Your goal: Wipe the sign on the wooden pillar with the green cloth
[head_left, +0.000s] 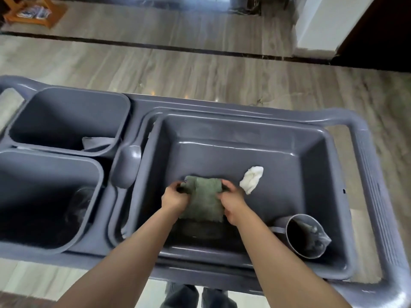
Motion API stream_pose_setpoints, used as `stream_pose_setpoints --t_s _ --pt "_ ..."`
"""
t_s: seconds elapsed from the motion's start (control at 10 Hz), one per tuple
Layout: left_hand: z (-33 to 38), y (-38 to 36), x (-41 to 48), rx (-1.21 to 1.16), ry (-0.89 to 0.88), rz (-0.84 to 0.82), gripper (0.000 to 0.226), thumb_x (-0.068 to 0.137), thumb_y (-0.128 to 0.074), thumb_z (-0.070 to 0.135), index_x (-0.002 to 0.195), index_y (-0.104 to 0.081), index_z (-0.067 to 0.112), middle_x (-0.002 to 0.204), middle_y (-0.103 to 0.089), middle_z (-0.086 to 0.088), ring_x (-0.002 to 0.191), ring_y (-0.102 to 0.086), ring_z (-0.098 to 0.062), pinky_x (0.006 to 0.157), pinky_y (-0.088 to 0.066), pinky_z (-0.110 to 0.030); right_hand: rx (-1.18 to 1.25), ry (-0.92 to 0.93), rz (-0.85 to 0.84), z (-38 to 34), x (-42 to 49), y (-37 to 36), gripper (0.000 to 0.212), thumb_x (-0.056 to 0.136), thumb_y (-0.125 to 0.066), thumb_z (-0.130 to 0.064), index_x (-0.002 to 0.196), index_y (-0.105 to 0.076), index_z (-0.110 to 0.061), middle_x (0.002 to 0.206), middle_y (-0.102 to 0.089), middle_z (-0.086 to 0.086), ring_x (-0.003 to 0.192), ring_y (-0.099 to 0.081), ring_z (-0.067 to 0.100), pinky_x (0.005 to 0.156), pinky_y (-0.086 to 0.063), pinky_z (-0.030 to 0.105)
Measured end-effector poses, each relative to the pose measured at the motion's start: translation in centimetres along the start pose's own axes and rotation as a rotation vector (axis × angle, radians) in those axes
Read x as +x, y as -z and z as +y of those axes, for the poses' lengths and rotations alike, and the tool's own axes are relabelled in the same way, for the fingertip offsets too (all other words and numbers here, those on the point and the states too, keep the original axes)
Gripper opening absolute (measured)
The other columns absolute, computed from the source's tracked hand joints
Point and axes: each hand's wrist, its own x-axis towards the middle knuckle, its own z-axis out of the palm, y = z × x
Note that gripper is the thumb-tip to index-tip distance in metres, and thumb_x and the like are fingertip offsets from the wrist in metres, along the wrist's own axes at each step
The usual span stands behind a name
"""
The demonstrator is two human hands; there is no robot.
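Note:
A folded green cloth hangs over the large right tub of a grey plastic cart. My left hand grips the cloth's left edge and my right hand grips its right edge, holding it stretched between them just above the tub floor. A darker cloth lies in the tub under it. The sign and the wooden pillar are not in view.
A crumpled white rag lies in the tub, right of my right hand. A grey jug stands in the tub's near right corner. Two grey bins fill the cart's left side. A wood-look floor lies beyond.

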Motion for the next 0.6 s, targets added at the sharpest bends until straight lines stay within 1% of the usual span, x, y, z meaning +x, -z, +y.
stream_pose_setpoints --t_s 0.1,0.2,0.3,0.4,0.5,0.6 --pt "-0.2 -0.8 0.8 0.089 -0.003 0.070 0.042 0.083 -0.058 0.009 0.120 -0.069 0.025 0.116 -0.072 -0.014 0.109 -0.065 -0.037 0.087 -0.050 -0.034 -0.078 0.066 0.094 0.9 1.4 -0.5 0.053 0.088 -0.038 0.011 0.126 -0.065 -0.015 0.117 -0.072 0.011 0.108 -0.068 0.028 0.095 -0.058 0.044" --pt "0.0 -0.6 0.1 0.154 -0.015 0.071 0.046 0.084 -0.058 0.011 0.128 -0.064 0.025 0.121 -0.071 -0.016 0.115 -0.063 -0.039 0.091 -0.051 -0.036 -0.171 0.122 0.129 0.9 1.0 -0.7 0.052 0.085 -0.039 0.011 0.125 -0.065 -0.009 0.114 -0.072 0.010 0.100 -0.066 0.022 0.090 -0.055 0.033" --pt "1.4 1.3 -1.6 0.294 -0.035 0.013 0.050 0.086 -0.060 0.016 0.135 -0.053 0.016 0.128 -0.064 -0.021 0.118 -0.060 -0.043 0.094 -0.049 -0.040 -0.304 0.134 0.128 -0.1 -0.7 -0.3 0.044 0.087 -0.043 0.005 0.123 -0.064 -0.008 0.116 -0.071 0.011 0.104 -0.065 0.027 0.094 -0.055 0.037" --pt "3.9 3.5 -3.9 0.447 -0.005 -0.063 0.059 0.087 -0.058 0.017 0.141 -0.040 0.003 0.140 -0.048 -0.027 0.125 -0.053 -0.044 0.103 -0.046 -0.043 -0.534 0.098 0.113 -2.4 -3.2 0.8 0.036 0.089 -0.048 -0.007 0.120 -0.065 -0.010 0.110 -0.069 0.014 0.096 -0.064 0.032 0.078 -0.052 0.032" --pt "7.4 5.3 -5.8 0.599 -0.146 -0.130 0.049 0.085 -0.054 0.021 0.130 -0.050 0.001 0.134 -0.058 -0.022 0.119 -0.059 -0.039 0.099 -0.051 -0.041 -0.715 0.036 -0.017 -6.7 -5.7 1.5 0.036 0.090 -0.047 -0.016 0.123 -0.062 -0.020 0.090 -0.061 0.006 0.075 -0.058 0.023 0.064 -0.049 0.029" --pt "11.0 6.9 -6.9 0.709 -0.317 -0.116 0.043 0.086 -0.051 0.030 0.122 -0.060 0.007 0.125 -0.066 -0.016 0.111 -0.064 -0.036 0.091 -0.054 -0.040 -0.875 0.121 -0.042 -10.8 -7.7 1.5 0.035 0.093 -0.052 -0.020 0.125 -0.063 -0.014 0.098 -0.066 0.011 0.080 -0.063 0.029 0.065 -0.051 0.032"
